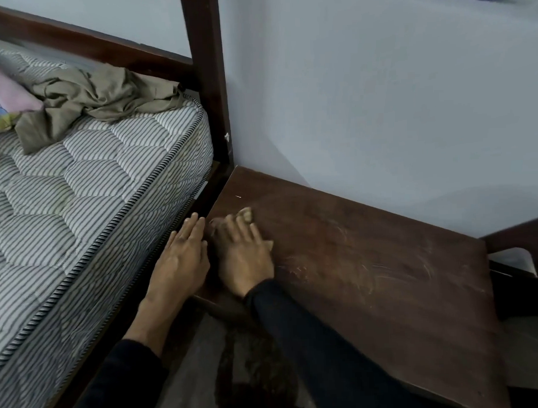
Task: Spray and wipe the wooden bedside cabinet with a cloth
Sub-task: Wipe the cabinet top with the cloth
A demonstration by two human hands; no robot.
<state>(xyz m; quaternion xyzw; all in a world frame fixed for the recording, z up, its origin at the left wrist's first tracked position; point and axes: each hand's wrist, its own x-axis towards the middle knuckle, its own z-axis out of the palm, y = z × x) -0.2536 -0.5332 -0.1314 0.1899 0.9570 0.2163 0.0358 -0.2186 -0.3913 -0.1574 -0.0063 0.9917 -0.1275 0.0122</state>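
**Bedside cabinet: wiping under way at the corner nearest the bed**

The bedside cabinet [370, 261] stands against the pale wall [379, 93], its left edge just beside the dark bed frame [205, 68] and the striped mattress [93, 179]. Its dark wooden top shows pale streaks and scuffs across the middle and right.

The right hand [243, 253] lies flat on the near-left part of the top, fingers extended and pressing down on a small tan cloth [245, 213], which peeks out beyond the fingertips and at the side of the hand. The hand looks slightly blurred, which suggests a wiping stroke. The left hand [181, 258] rests open, fingers together and straight, at the cabinet's left edge, holding nothing; it seems to brace the body there.

No spray bottle is in view, so the step in hand appears to be the wipe, not the spray. Whether the surface is damp cannot be told.

The next move likely calls for carrying the cloth rightward and toward the wall, over the streaked area, with steady downward pressure so the small cloth stays under the palm instead of slipping out.
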